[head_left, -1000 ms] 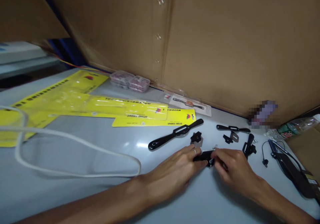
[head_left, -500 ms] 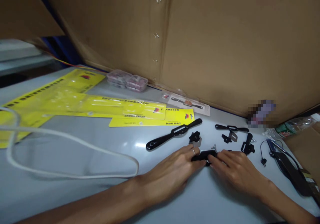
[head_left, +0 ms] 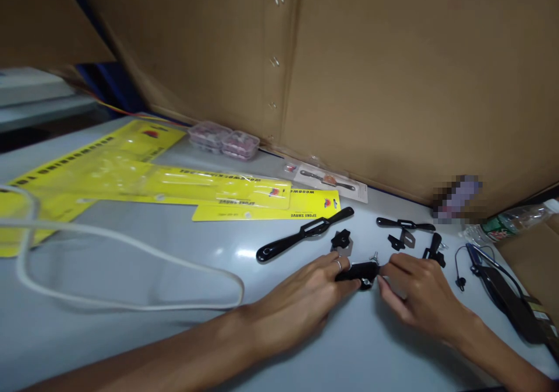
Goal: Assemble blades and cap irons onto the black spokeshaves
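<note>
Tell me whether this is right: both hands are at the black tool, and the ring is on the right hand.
Wrong hand: the head view shows the ring on the left hand, not the right hand. Both hands are at the black tool, as you say.

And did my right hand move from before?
Yes, the right hand has moved a little to the right, away from the leftmost black spoke shave, which lies where it was.

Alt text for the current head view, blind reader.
Two bare hands, left and right, hold a black metal spoke shave over a grey table, near loose black spoke-shave parts and yellow printed cardboard packaging.
</note>
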### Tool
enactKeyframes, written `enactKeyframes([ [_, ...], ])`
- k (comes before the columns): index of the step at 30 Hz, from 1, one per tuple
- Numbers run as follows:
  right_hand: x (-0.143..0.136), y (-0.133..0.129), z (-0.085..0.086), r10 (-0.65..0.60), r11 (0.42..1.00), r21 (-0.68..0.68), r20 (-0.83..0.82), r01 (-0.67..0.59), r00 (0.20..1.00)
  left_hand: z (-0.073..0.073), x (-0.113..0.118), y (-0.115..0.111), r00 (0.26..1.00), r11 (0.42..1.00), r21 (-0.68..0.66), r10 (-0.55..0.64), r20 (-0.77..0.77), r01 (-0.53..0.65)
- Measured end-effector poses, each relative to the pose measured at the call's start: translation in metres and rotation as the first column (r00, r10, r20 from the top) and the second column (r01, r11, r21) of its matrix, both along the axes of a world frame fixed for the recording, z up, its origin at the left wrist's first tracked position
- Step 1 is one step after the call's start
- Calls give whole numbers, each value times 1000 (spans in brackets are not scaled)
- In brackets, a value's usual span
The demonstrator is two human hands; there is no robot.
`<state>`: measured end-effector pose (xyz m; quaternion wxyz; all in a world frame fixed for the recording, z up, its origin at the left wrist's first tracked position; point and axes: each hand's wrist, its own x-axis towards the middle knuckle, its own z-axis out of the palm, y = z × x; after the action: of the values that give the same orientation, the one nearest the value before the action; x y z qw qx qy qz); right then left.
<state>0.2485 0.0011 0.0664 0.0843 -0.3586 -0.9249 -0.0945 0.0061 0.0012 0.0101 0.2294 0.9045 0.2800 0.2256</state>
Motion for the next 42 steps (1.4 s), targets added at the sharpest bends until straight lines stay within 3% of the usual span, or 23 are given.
enactKeyframes([
  [3, 0, -12, -7, -151, 973, -189, -73, 135, 986, 0, -1, -1, 1000, 1000, -11, -1, 21, 1],
  [7, -4, -28, -19, -115, 952, -298, -138, 69, 984, 0, 0, -2, 999, 1000, -23, -1, 52, 2],
  [12, -13, -34, -24, -146, 989, -21, -258, 146, 955, -1, 1, 0, 999, 998, -64, -1, 33, 3],
  [17, -16, -32, -22, -30, 991, -130, -270, -6, 962, 0, 1, -1, 999, 996, -85, 8, 44, -5],
  [22, -7, -22, -17, -25, 998, 49, -69, 29, 997, 2, 1, -2, 999, 998, -65, 3, 52, 0],
  [27, -6, -16, -16, 21, 994, 107, 46, -26, 999, 2, 1, -2, 1000, 996, -84, 9, 29, -6],
  [31, -9, -13, -21, -18, 1000, -7, 78, 18, 997, 2, 2, -2, 1000, 996, -87, 12, 22, -10],
  [38, -20, -10, -30, -214, 967, -145, -13, 209, 977, 1, 1, -2, 1000, 996, -88, 8, 25, -6],
  [42, -16, -22, -26, -213, 947, -255, -49, 194, 976, -1, 1, -1, 999, 998, -70, 4, 42, -1],
])
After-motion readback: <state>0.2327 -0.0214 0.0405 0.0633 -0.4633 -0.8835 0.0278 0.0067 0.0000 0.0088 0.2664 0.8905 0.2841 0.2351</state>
